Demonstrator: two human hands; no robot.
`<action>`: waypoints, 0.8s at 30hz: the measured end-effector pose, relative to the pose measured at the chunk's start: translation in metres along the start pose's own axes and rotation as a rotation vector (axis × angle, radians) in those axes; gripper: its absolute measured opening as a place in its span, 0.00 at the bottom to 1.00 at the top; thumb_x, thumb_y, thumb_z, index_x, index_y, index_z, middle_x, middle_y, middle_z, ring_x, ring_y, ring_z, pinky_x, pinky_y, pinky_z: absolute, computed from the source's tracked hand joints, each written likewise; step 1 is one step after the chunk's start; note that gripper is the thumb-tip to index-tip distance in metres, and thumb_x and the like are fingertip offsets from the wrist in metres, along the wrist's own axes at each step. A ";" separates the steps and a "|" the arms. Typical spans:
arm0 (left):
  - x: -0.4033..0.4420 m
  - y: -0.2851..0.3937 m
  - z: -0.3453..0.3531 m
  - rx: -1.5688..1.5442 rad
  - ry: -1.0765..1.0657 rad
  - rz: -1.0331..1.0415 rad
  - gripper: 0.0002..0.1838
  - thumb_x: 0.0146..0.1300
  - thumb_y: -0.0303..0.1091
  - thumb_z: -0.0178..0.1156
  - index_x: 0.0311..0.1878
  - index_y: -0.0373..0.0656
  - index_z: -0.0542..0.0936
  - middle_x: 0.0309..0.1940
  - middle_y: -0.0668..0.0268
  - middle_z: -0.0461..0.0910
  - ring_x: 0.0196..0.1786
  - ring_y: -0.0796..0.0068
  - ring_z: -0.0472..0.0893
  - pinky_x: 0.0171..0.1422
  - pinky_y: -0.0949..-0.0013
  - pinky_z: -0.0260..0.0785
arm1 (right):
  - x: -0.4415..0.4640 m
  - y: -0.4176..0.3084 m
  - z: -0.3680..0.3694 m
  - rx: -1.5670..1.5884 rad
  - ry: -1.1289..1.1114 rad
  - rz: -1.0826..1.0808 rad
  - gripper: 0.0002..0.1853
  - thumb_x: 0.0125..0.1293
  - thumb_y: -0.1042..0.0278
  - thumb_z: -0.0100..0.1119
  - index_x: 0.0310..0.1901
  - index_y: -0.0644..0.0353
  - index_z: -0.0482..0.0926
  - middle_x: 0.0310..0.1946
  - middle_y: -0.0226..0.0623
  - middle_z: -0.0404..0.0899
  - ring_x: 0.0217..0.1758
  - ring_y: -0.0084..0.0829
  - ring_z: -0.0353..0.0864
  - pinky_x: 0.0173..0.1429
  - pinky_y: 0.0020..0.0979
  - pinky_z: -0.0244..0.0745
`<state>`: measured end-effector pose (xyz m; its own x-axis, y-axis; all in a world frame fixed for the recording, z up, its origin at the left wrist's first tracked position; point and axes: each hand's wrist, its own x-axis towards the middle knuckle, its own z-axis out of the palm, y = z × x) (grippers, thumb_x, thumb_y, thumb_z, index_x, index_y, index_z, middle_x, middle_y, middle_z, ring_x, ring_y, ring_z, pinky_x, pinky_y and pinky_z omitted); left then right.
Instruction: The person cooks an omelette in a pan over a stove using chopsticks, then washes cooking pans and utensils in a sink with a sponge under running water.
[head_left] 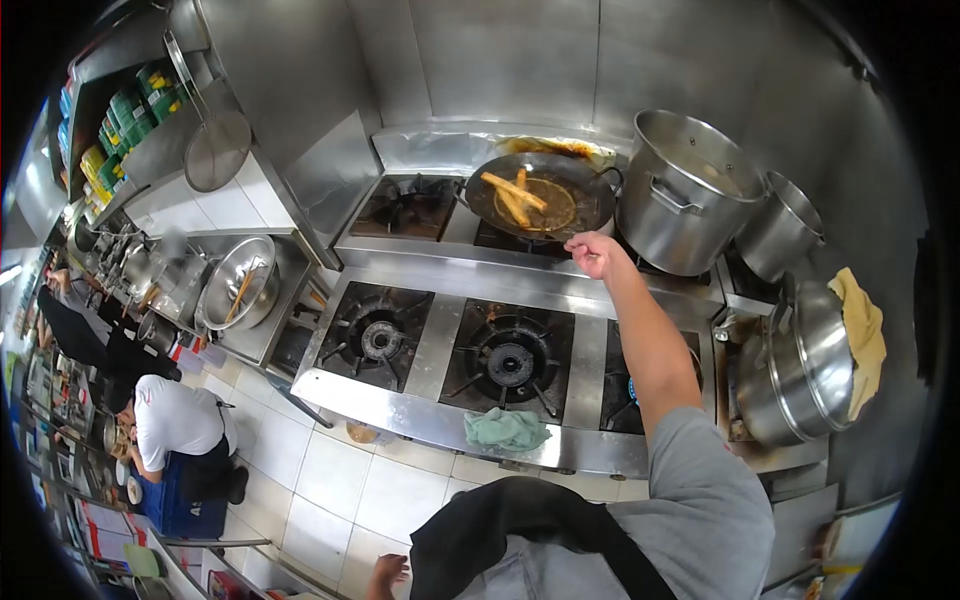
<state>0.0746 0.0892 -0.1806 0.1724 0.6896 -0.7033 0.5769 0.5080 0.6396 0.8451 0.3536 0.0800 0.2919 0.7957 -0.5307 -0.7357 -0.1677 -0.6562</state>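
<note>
A dark wok of oil sits on a back burner, with several golden fried sticks in it. My right hand is at the wok's front edge, its fingers drawn together; what they hold, if anything, is too small to make out. Low in the view, my left hand hangs beside my apron, partly cut off, its fingers hard to read. A green cloth lies on the stove's front edge between my two hands.
A large steel pot and a smaller one stand right of the wok. Stacked steel vessels carry a yellow cloth. A steel bowl and hanging strainer are left. A person bends at lower left.
</note>
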 end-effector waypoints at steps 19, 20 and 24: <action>0.139 0.055 -0.016 0.025 -0.102 0.124 0.11 0.58 0.34 0.61 0.39 0.36 0.80 0.21 0.60 0.80 0.18 0.72 0.77 0.20 0.67 0.69 | -0.023 0.026 0.053 -0.401 0.457 -0.263 0.05 0.56 0.87 0.47 0.31 0.67 0.65 0.24 0.38 0.65 0.16 0.24 0.63 0.15 0.26 0.62; 0.151 0.068 0.002 0.046 -0.130 0.146 0.11 0.58 0.34 0.61 0.38 0.36 0.80 0.21 0.60 0.80 0.18 0.72 0.77 0.20 0.67 0.69 | -0.022 0.026 0.051 -0.418 0.475 -0.266 0.05 0.56 0.87 0.47 0.31 0.67 0.65 0.24 0.38 0.65 0.16 0.24 0.63 0.15 0.26 0.62; 0.189 0.127 0.074 0.029 -0.328 0.097 0.11 0.59 0.35 0.60 0.38 0.35 0.81 0.22 0.60 0.80 0.18 0.71 0.77 0.20 0.67 0.70 | -0.032 0.029 0.064 -0.579 0.576 -0.361 0.07 0.56 0.86 0.48 0.23 0.67 0.68 0.19 0.40 0.66 0.12 0.32 0.66 0.13 0.32 0.58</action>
<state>0.2396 0.2456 -0.2555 0.4721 0.5292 -0.7050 0.5669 0.4303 0.7025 0.7752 0.3604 0.1124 0.8226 0.4674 -0.3239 -0.1607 -0.3553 -0.9209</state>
